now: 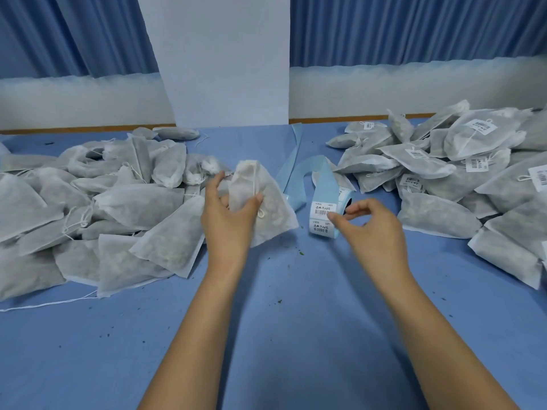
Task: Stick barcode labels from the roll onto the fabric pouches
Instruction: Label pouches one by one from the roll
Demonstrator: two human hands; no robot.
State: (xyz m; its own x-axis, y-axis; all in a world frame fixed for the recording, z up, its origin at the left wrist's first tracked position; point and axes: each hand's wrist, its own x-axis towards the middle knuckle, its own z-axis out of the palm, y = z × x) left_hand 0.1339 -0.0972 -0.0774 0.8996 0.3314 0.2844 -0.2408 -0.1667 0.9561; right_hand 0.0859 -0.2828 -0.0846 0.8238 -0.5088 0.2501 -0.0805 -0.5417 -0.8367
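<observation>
Peeling hazard noted: right grip [373, 229], half-curled and empty, thumb at the label roll [322, 213] on the desk [281, 321]; left grip [229, 220] clutches a pouch [275, 216] beside it (no label visible). A hasty pull could crease the label.

White pouches [263, 202], blue tablecloth [296, 321], pale-blue label roll [328, 199], blue curtains [414, 28]

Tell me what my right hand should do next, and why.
Probably pinch the edge of the top barcode label on the roll and peel it off: the right hand is at it, thumb and forefinger apart, holding nothing, while the left hand grips a pouch with no label showing.
</observation>
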